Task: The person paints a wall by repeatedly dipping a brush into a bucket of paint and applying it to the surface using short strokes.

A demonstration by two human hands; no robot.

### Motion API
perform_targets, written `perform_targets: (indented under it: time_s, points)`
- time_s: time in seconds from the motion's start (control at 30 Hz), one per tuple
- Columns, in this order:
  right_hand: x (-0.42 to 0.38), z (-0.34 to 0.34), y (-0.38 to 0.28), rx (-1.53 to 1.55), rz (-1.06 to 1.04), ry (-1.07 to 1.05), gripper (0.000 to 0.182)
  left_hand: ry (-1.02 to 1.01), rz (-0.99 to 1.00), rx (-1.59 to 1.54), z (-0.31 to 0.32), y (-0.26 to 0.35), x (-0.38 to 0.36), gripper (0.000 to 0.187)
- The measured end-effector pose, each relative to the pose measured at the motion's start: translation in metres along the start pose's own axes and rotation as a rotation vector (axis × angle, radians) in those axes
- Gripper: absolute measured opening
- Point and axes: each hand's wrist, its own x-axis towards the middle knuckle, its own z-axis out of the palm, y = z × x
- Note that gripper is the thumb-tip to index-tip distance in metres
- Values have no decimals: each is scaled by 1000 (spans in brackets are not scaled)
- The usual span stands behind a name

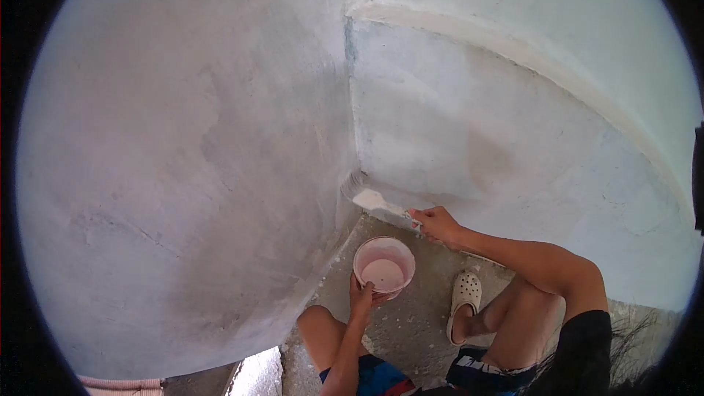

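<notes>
A right hand grips a brush, its bristle tips blurred against the wall corner beyond the fist. The left hand clasps a bucket below, fingers partly hidden beneath.

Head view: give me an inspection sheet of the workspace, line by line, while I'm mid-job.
Surface: rough floor, with pale specks and smears.
Job's things: wide brush, bristles at the corner between the walls; pink bucket, pale material inside.
Clutter: nothing seen beyond the specks.
Hands: right hand grips the brush handle; left hand holds the bucket.
Cables: nothing seen.
Surroundings: left wall and right wall, both patchy; pale clog on one foot; bright patch lower left.
</notes>
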Motion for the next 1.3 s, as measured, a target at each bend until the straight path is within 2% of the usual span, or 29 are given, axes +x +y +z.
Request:
perform_targets:
  time_s: [0.07, 0.17, 0.3, 0.4, 0.47, 0.6, 0.67, 0.8, 0.87, 1.0, 1.1, 1.2, 1.27, 1.3]
  points:
    - [5, 5, 4, -206, 26, 68, 50, 28, -14, 21, -3, 1, 1, 62]
    - [16, 11, 16, -352, 89, 48, 50, 57, 11, 7, -2, 0, 1, 60]
    - [31, 22, 31, -423, 36, 83, 50, 65, -8, 38, -4, 0, 4, 60]
    - [18, 29, 13, -382, 50, 68, 48, 61, 1, -7, -3, -1, 1, 59]
    - [7, 29, -9, -8, 52, -3, 48, 67, 11, -5, -1, 3, -1, 58]
    - [-25, 11, -45, 98, 12, 57, 46, 62, -16, -1, -1, 6, -3, 58]
    - [-43, -7, -66, 256, -32, -35, 42, 16, -1, 13, -4, 0, 1, 59]
    - [-77, -23, -102, 300, -107, -45, 39, 19, -19, -32, 0, 0, 1, 60]
    - [-89, -26, -112, 290, -216, -44, 39, 15, -13, -25, 1, 1, 0, 60]
    - [-92, -32, -112, 312, -256, 2, 41, 10, -41, -30, 0, 5, 0, 59]
    - [-85, -25, -104, 448, -253, -4, 39, 40, -33, -20, 1, 7, -2, 58]
    - [-65, -11, -84, 498, -195, 7, 45, 46, -6, -5, 0, 5, -3, 57]
    - [-46, -7, -65, 244, -100, -168, 48, 42, 5, -3, -4, 0, 0, 56]
    - [-38, -4, -54, 245, -101, -170, 48, 44, 6, -1, -4, 1, -2, 56]
